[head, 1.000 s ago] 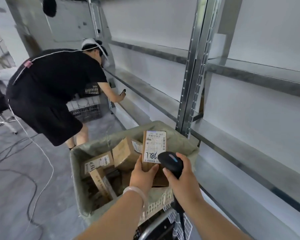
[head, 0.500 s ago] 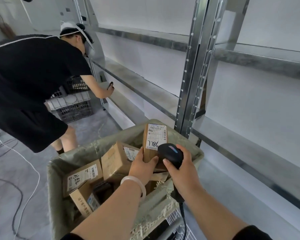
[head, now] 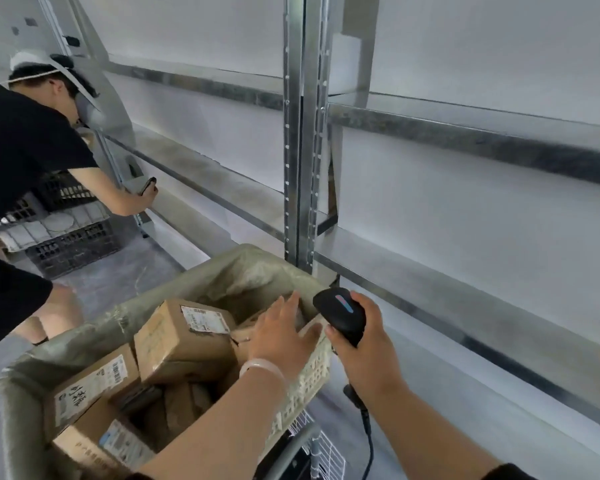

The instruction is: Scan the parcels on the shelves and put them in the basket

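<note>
Grey floor (head: pixel 125 271) is running along the left of the room, and a white wall (head: pixel 499 46) is closing off the right behind metal shelves (head: pixel 465 282). At the far left a person (head: pixel 21 150) in a black shirt is bending toward a low shelf, holding a small dark thing I cannot make out. Just beside that person a black lattice crate (head: pixel 73 244) is sitting on the floor.

In the lower middle the basket (head: pixel 309 372), cream plastic with a lattice wall, is sitting on a wire cart (head: pixel 326 448). A dull green woven sack (head: pixel 250 271) is lining it and folding over its rim. Inside, brown cardboard parcels (head: pixel 184 337) with white printed labels are lying tilted against one another, the biggest near the middle and two more toward the near left corner.

The left grip (head: pixel 281 336) is hovering wide over the basket's right edge, fingers spread and holding nothing, hiding what is lying under it. A pale bangle (head: pixel 260 367) is circling its wrist.

Just right of the basket, the right grip (head: pixel 368 344) is wrapping round a rounded black scanner (head: pixel 340 315), whose dark cable (head: pixel 368 438) is trailing down. Behind the basket's far right corner a perforated steel post (head: pixel 300 133) is rising between the shelf bays.
</note>
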Demonstrator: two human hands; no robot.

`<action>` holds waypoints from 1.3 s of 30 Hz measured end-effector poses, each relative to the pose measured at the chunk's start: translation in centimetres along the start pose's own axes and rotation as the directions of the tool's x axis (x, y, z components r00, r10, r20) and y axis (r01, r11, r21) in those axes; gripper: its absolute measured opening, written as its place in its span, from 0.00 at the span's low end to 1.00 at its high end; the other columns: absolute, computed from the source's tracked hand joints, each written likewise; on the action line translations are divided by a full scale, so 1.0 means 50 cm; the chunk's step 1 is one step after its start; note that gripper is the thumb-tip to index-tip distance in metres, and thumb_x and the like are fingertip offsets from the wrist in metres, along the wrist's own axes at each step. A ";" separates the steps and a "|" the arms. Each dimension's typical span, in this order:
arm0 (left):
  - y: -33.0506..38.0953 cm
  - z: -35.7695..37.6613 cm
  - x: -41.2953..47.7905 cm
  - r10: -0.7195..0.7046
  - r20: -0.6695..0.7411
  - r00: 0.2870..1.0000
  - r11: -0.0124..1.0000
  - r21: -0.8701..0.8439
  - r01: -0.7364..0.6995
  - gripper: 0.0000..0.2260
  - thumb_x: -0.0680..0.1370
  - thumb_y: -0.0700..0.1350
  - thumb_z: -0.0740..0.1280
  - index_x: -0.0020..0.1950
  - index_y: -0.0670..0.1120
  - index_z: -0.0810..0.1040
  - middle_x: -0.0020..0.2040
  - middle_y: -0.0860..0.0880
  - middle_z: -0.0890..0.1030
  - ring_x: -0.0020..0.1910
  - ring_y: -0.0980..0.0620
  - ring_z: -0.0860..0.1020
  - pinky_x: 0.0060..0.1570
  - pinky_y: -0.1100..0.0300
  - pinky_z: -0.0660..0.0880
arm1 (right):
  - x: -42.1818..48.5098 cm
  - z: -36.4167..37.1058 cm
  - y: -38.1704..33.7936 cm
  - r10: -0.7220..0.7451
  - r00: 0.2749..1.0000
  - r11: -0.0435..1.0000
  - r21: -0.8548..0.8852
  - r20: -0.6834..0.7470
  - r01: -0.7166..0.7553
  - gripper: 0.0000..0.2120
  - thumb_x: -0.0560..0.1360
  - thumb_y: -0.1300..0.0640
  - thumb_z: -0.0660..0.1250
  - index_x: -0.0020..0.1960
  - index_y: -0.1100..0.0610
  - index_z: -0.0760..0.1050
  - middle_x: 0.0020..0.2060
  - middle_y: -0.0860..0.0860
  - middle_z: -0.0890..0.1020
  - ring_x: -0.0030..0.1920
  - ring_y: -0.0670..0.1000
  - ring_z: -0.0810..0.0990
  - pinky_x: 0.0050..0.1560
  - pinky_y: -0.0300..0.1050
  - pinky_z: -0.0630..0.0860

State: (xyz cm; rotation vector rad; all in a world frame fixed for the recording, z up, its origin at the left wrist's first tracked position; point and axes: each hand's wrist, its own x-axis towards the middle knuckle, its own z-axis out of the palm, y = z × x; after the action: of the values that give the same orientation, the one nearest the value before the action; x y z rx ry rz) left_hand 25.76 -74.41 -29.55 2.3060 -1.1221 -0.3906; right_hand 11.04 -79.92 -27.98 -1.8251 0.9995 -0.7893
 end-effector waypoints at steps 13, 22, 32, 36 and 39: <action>0.473 0.174 -0.164 0.514 0.175 0.840 0.857 -0.148 -0.493 0.33 0.79 0.63 0.62 0.80 0.59 0.53 0.79 0.53 0.60 0.78 0.48 0.58 0.75 0.48 0.60 | -0.224 -0.457 0.027 0.161 0.839 0.987 0.081 -0.520 -0.139 0.26 0.74 0.48 0.72 0.55 0.23 0.61 0.50 0.33 0.77 0.42 0.37 0.79 0.28 0.30 0.73; 0.699 0.319 -0.350 0.701 0.271 0.660 0.713 -0.286 -0.640 0.30 0.78 0.63 0.63 0.78 0.60 0.58 0.77 0.55 0.65 0.75 0.49 0.64 0.72 0.50 0.64 | -0.428 -0.696 0.065 0.197 0.614 0.973 0.074 -0.764 -0.219 0.25 0.74 0.48 0.71 0.60 0.26 0.62 0.47 0.26 0.76 0.43 0.32 0.78 0.27 0.29 0.72; 0.832 0.488 -0.422 0.663 0.342 0.666 0.748 -0.335 -0.572 0.28 0.79 0.61 0.63 0.78 0.62 0.59 0.77 0.55 0.65 0.75 0.48 0.63 0.72 0.46 0.66 | -0.483 -0.862 0.206 0.212 0.576 0.962 0.066 -0.790 -0.264 0.27 0.73 0.49 0.73 0.62 0.30 0.62 0.51 0.29 0.75 0.50 0.35 0.77 0.37 0.29 0.73; 0.863 0.562 -0.423 0.583 0.372 0.722 0.812 -0.294 -0.504 0.28 0.79 0.61 0.62 0.77 0.63 0.57 0.77 0.55 0.64 0.76 0.47 0.63 0.72 0.46 0.67 | -0.460 -0.926 0.274 0.210 0.628 0.963 0.048 -0.750 -0.265 0.28 0.73 0.51 0.74 0.61 0.28 0.62 0.50 0.26 0.75 0.52 0.35 0.76 0.43 0.30 0.72; 0.879 0.612 -0.410 0.518 0.383 0.765 0.855 -0.259 -0.449 0.29 0.79 0.62 0.61 0.78 0.62 0.56 0.78 0.54 0.63 0.76 0.47 0.62 0.73 0.45 0.65 | -0.429 -0.963 0.316 0.195 0.668 0.965 0.017 -0.718 -0.263 0.28 0.72 0.51 0.74 0.62 0.29 0.62 0.49 0.23 0.74 0.51 0.28 0.74 0.41 0.27 0.71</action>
State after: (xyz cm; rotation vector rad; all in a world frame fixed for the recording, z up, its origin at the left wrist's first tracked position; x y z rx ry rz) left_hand -29.12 -90.94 -28.28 1.7329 -1.7886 -0.7867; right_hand -43.69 -84.66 -25.13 -1.4023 1.7524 -1.3637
